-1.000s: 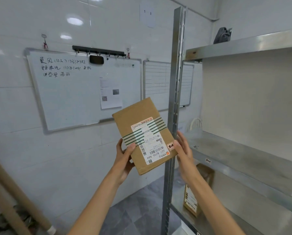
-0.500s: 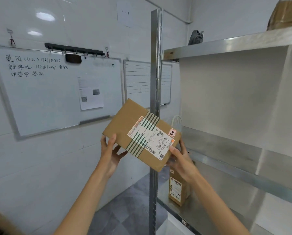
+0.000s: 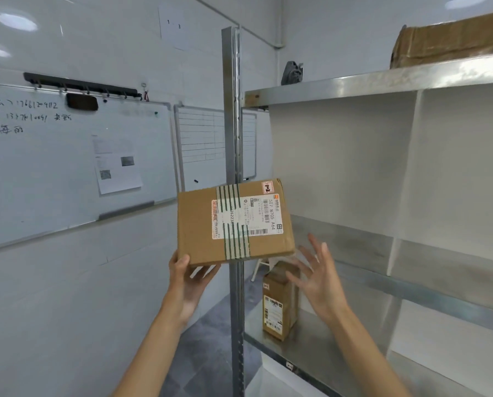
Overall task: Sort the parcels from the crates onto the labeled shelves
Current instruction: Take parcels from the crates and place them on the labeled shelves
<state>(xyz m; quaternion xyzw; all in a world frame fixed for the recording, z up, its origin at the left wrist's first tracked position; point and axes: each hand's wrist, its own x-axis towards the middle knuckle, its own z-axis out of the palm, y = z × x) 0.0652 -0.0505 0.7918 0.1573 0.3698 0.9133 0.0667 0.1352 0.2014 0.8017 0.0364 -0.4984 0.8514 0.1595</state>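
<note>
A flat brown cardboard parcel [image 3: 199, 224] with a white shipping label, green-striped tape and a small handwritten sticker is held up in front of the metal shelf post [image 3: 233, 138]. My left hand [image 3: 186, 277] grips its lower left corner from below. My right hand [image 3: 316, 270] hovers just right of the parcel, fingers spread, not touching it. The middle steel shelf [image 3: 411, 270] lies right behind it. A second, upright brown parcel [image 3: 279, 305] stands on the lower shelf [image 3: 305, 351].
A worn cardboard box [image 3: 445, 41] and a dark object [image 3: 292, 73] sit on the top shelf [image 3: 354, 84]. A white divider [image 3: 402, 181] splits the middle shelf. Two whiteboards [image 3: 67, 167] hang on the tiled wall at left. Grey tiled floor [image 3: 208, 353] below.
The parcel has turned level and moved right toward the middle shelf. My right hand has let go of it and opened; my left hand still holds it. The view swung right.
</note>
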